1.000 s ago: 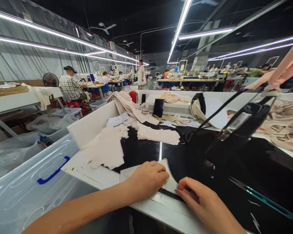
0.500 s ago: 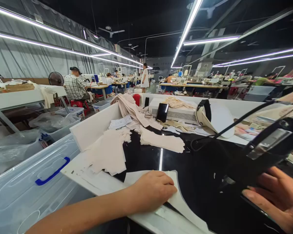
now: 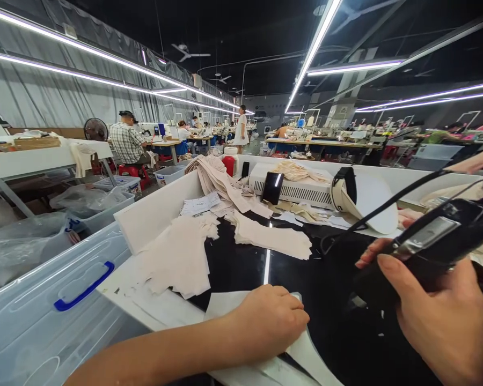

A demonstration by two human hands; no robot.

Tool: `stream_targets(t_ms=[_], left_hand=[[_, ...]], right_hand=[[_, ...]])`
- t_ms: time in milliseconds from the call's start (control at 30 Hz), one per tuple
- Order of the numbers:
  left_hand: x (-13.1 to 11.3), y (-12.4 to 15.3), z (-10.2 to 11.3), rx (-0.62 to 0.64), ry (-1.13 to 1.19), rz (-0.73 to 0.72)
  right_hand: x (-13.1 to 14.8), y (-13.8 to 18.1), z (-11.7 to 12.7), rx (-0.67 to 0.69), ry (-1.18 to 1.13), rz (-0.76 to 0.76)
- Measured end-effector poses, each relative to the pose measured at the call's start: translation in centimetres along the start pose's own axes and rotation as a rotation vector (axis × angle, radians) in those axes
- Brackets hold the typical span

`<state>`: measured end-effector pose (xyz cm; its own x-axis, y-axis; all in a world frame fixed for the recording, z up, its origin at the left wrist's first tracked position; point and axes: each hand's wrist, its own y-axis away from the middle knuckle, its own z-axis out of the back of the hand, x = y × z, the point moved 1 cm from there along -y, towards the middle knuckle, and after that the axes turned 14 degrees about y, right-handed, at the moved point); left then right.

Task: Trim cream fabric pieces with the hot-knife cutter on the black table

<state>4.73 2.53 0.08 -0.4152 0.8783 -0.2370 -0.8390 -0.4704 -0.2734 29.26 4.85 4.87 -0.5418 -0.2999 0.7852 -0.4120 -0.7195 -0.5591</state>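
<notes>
At the front edge of the black tabletop (image 3: pixel 330 300), my left hand (image 3: pixel 265 321) rests on an off-white cut piece with a curved edge (image 3: pixel 316 358). Its fingers are curled down onto the piece, and the fingertips are hidden. On the right, my right hand (image 3: pixel 443 316) is wrapped round a black corded device with a silver plate (image 3: pixel 451 236); thumb and fingers lie on either side of its near end. Farther back are a stack of pale fabric pieces (image 3: pixel 181 254) and another cream stack (image 3: pixel 271 236).
A phone (image 3: pixel 273 186) leans against a white vented box (image 3: pixel 298 185). Beside it stands a white visor (image 3: pixel 366 201). A lidded clear bin with a blue handle (image 3: pixel 84 287) is on the left. Another person's arm (image 3: pixel 477 160) reaches in at far right. Co-workers sit at sewing tables behind.
My right hand has risen and moved left, closing round the black device. My left hand and the off-white piece sit slightly lower and farther right in view.
</notes>
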Motion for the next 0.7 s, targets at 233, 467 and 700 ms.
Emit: stream_targets(t_ms=[233, 467, 700], left_hand=[[-0.6, 0.5, -0.2, 0.015, -0.038, 0.021], [-0.5, 1.5, -0.6, -0.058, -0.014, 0.015], [-0.5, 1.5, -0.8, -0.029, -0.022, 0.022]], right_hand=[[2.8, 0.3, -4.3, -0.029, -0.348, 0.057], [2.5, 1.0, -6.6, 0.009, -0.450, 0.064], [3.0, 1.3, -7.4, 0.037, -0.546, 0.060]])
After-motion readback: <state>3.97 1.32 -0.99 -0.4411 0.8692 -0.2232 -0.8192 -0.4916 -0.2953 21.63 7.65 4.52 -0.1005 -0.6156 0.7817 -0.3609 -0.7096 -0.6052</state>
